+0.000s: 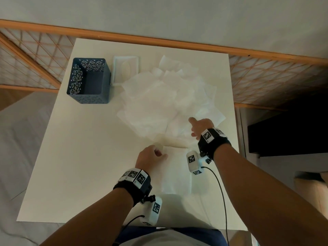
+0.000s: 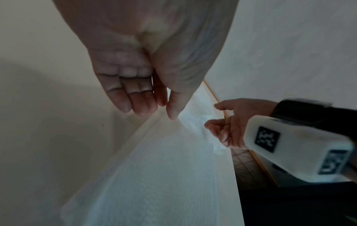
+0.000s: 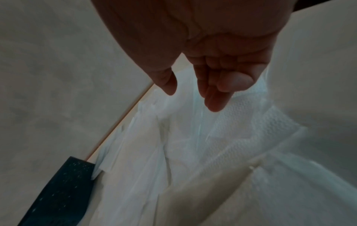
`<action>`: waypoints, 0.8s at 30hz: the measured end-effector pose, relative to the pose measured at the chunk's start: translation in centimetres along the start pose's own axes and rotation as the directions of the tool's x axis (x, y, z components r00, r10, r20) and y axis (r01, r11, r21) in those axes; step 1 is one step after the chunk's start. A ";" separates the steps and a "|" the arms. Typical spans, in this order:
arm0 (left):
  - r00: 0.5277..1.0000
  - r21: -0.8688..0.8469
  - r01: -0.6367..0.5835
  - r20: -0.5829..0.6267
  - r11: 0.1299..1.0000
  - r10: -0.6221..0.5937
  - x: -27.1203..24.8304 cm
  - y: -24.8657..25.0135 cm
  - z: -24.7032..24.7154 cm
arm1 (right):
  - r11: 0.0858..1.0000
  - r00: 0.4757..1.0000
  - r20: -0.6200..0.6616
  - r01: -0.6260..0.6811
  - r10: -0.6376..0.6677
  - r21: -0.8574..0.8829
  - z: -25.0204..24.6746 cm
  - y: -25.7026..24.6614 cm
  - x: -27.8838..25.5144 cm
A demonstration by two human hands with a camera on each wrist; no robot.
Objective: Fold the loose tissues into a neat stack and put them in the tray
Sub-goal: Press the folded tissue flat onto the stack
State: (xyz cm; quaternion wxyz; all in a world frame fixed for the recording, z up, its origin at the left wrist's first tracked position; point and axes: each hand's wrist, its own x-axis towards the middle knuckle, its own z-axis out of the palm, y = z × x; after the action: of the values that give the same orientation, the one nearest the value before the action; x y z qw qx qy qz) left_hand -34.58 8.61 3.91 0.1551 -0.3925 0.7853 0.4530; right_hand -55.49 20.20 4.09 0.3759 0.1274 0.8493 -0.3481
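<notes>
A heap of loose white tissues [image 1: 165, 96] covers the middle and back right of the white table [image 1: 79, 157]. One flattened tissue [image 1: 175, 171] lies apart, near the front edge. My left hand [image 1: 160, 154] is at this tissue's far left corner; in the left wrist view the left hand [image 2: 154, 111] has relaxed fingers and its thumb tip touches the tissue [image 2: 164, 168]. My right hand [image 1: 192, 127] hovers over the heap's near edge, thumb and fingers spread, holding nothing. A shallow white tray [image 1: 126, 71] sits at the back, partly under the heap.
A dark blue perforated basket [image 1: 88, 80] stands at the table's back left, beside the tray, and shows in the right wrist view as the basket [image 3: 58, 191]. A wooden lattice rail [image 1: 266, 55] runs behind the table. Cables hang from both wrist cameras.
</notes>
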 end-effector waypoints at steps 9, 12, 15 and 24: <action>0.997 -0.073 -0.003 -0.083 0.997 -0.004 0.4 0.0 -3.3 | 0.997 0.995 -0.064 -0.077 0.076 -0.009 1.5 -1.2 2.5; 0.997 -0.064 -0.005 -0.083 0.998 -0.001 0.8 0.4 -3.3 | 0.998 0.993 -0.100 -0.063 0.061 -0.017 1.7 -1.8 2.8; 0.996 -0.057 -0.017 -0.087 0.998 0.012 1.3 0.8 -3.1 | 1.000 0.990 -0.144 -0.011 0.008 -0.019 1.8 -2.4 3.1; 0.945 0.149 -0.236 0.266 0.960 0.191 0.4 1.0 -1.0 | 0.985 0.990 -0.051 0.123 -0.130 -0.122 1.7 -2.4 3.6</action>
State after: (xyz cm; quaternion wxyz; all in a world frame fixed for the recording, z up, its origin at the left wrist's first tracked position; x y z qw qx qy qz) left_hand -35.45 7.91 4.80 0.2366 -0.2292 0.8352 0.4404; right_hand -58.13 17.12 1.84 0.3348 0.0609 0.8854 -0.3165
